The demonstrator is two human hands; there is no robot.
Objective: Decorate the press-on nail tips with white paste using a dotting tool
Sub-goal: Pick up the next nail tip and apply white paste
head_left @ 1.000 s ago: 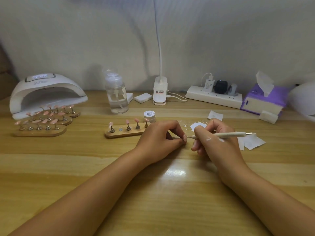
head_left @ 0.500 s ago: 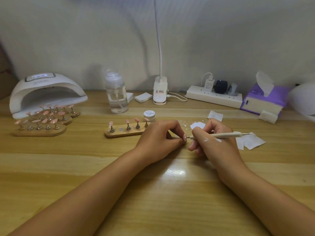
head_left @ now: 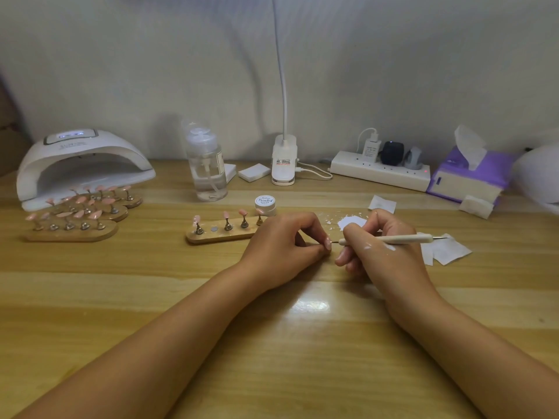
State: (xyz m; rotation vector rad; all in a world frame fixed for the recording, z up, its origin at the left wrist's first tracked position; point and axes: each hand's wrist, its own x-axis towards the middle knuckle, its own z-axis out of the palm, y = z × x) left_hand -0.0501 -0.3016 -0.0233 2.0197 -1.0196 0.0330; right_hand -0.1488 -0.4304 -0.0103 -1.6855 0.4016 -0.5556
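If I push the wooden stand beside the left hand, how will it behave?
The wooden stand is low and flat, so it likely slides without tipping. Its nail tips perch on thin pegs, so a bump may dislodge them.

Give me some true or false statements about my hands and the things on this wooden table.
The right hand holds the slim cream dotting tool. True.
The left hand lies flat and empty. False: it pinches a pale pink nail tip.
The small white paste jar stands behind the right end of the nearest wooden nail stand. True.
The purple tissue box sits beside the white dome nail lamp. False: box far right, lamp far left.
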